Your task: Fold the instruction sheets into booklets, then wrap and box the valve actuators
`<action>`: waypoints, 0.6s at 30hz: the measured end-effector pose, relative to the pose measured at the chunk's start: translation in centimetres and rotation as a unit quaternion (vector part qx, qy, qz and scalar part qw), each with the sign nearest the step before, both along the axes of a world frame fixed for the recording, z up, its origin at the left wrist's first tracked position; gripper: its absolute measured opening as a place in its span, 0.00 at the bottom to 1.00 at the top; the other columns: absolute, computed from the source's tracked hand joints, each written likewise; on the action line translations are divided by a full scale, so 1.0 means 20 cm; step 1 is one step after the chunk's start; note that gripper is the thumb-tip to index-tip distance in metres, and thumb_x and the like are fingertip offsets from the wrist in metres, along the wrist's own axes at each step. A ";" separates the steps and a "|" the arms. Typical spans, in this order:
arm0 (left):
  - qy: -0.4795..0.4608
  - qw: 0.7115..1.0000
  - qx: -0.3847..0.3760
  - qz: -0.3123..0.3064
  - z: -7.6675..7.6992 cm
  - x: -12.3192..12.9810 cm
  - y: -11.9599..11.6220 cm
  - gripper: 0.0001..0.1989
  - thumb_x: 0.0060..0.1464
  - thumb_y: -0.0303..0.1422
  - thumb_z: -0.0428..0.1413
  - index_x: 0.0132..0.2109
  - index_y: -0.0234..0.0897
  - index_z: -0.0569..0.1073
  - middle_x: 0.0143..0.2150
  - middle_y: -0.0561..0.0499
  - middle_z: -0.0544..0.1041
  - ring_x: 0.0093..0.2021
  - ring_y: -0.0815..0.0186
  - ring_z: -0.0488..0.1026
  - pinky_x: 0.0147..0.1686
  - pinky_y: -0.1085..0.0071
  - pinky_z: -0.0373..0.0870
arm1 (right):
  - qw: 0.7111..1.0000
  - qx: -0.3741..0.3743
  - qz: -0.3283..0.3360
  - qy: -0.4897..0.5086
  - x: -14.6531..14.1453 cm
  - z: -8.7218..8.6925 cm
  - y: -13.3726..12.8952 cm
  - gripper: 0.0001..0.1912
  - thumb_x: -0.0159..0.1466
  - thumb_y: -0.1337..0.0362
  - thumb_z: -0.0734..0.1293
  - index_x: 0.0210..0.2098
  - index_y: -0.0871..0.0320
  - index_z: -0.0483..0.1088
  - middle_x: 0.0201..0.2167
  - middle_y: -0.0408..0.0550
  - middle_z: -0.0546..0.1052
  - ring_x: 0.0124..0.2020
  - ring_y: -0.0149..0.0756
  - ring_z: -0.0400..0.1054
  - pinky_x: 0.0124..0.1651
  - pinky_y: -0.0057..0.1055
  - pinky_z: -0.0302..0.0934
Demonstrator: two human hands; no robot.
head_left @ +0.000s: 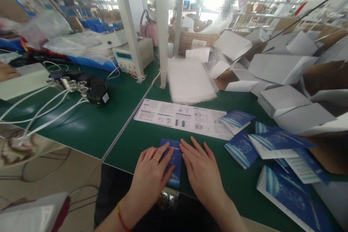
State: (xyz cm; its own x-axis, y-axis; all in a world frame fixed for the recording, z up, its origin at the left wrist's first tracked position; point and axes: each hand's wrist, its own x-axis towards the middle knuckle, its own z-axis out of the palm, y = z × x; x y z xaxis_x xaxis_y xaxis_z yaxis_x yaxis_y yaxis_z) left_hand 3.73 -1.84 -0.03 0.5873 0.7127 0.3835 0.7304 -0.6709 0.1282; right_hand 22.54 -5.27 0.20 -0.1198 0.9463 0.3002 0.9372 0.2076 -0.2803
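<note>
A folded blue leaflet (176,166) lies on the green table near its front edge. My left hand (152,168) rests on its left part with the fingers spread over the cover; a ring is on one finger. My right hand (201,166) lies flat along the leaflet's right edge, fingertips at its upper right corner, fingers apart. Beyond both hands an unfolded printed sheet (185,117) is spread out. Its right end is partly under another blue leaflet (237,119).
More blue leaflets (282,139) lie at the right. White boxes (282,101) crowd the back right. A stack of clear plastic bags (190,79) sits beside a metal post (163,43). Black devices with cables (96,90) and a power supply (125,59) stand left.
</note>
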 end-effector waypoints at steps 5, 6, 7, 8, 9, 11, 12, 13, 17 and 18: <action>0.000 1.000 0.006 0.007 0.01 0.01 -0.01 0.17 0.67 0.31 0.53 0.59 0.37 0.77 0.60 0.42 0.79 0.50 0.52 0.74 0.49 0.54 0.73 | 0.994 0.065 0.059 -0.068 -0.03 -0.01 -0.14 0.22 0.70 0.74 0.58 0.59 0.61 0.73 0.62 0.46 0.74 0.64 0.51 0.69 0.64 0.54 0.65; 0.001 1.000 0.009 0.008 0.01 0.01 -0.01 0.17 0.67 0.31 0.52 0.60 0.37 0.77 0.60 0.42 0.79 0.50 0.52 0.74 0.49 0.54 0.73 | 0.990 0.080 0.077 -0.083 -0.03 -0.02 -0.19 0.22 0.68 0.75 0.59 0.57 0.61 0.74 0.62 0.44 0.75 0.62 0.50 0.71 0.63 0.51 0.66; 0.003 1.000 0.013 0.007 0.01 0.01 -0.01 0.17 0.67 0.31 0.52 0.60 0.37 0.77 0.59 0.41 0.79 0.50 0.51 0.74 0.49 0.54 0.73 | 0.986 0.095 0.094 -0.095 -0.04 -0.02 -0.23 0.21 0.67 0.74 0.60 0.55 0.60 0.75 0.61 0.43 0.75 0.61 0.49 0.73 0.62 0.48 0.68; 0.005 1.000 0.018 0.005 0.01 0.01 0.00 0.17 0.68 0.31 0.52 0.59 0.37 0.77 0.59 0.41 0.79 0.50 0.51 0.74 0.48 0.54 0.73 | 0.982 0.107 0.111 -0.105 -0.04 -0.02 -0.27 0.20 0.66 0.74 0.61 0.54 0.59 0.76 0.60 0.42 0.76 0.59 0.48 0.74 0.60 0.45 0.70; 0.007 1.000 0.023 0.002 0.01 0.01 0.00 0.17 0.68 0.32 0.51 0.59 0.36 0.77 0.59 0.41 0.79 0.50 0.51 0.74 0.48 0.54 0.74 | 0.979 0.115 0.126 -0.108 -0.03 -0.02 -0.30 0.20 0.65 0.73 0.62 0.53 0.59 0.77 0.58 0.42 0.77 0.57 0.47 0.76 0.58 0.43 0.72; 0.007 1.000 0.030 -0.006 0.00 0.00 0.01 0.18 0.68 0.32 0.50 0.59 0.36 0.77 0.59 0.41 0.79 0.49 0.50 0.74 0.46 0.54 0.74 | 0.979 0.116 0.145 -0.085 -0.03 -0.03 -0.34 0.18 0.64 0.71 0.64 0.52 0.56 0.77 0.56 0.39 0.79 0.55 0.45 0.77 0.55 0.39 0.74; 0.002 0.999 0.033 -0.013 0.00 0.00 0.01 0.18 0.69 0.33 0.50 0.59 0.35 0.77 0.59 0.41 0.79 0.49 0.50 0.74 0.46 0.54 0.75 | 0.981 0.113 0.148 -0.054 -0.02 -0.03 -0.35 0.17 0.64 0.71 0.65 0.51 0.53 0.77 0.54 0.37 0.81 0.55 0.44 0.77 0.55 0.38 0.74; -0.006 0.999 0.036 -0.020 0.00 -0.01 0.01 0.18 0.69 0.32 0.50 0.59 0.35 0.76 0.59 0.41 0.79 0.49 0.51 0.74 0.47 0.54 0.75 | 0.983 0.110 0.146 -0.015 -0.02 -0.04 -0.36 0.17 0.65 0.71 0.65 0.49 0.50 0.77 0.51 0.36 0.82 0.55 0.42 0.77 0.55 0.37 0.74; -0.068 0.995 0.041 -0.059 -0.01 0.00 -0.01 0.17 0.71 0.31 0.48 0.58 0.32 0.75 0.57 0.39 0.79 0.50 0.55 0.75 0.50 0.59 0.77 | 0.985 0.133 0.063 0.093 -0.02 -0.06 -0.38 0.18 0.68 0.67 0.65 0.56 0.54 0.73 0.53 0.47 0.82 0.59 0.44 0.74 0.56 0.39 0.73; -0.088 0.993 0.034 -0.073 -0.02 0.00 -0.02 0.16 0.71 0.30 0.48 0.58 0.33 0.75 0.56 0.40 0.79 0.50 0.56 0.76 0.51 0.60 0.77 | 0.985 0.144 0.038 0.085 -0.03 -0.06 -0.38 0.20 0.69 0.63 0.64 0.59 0.57 0.71 0.57 0.53 0.79 0.61 0.47 0.73 0.54 0.41 0.74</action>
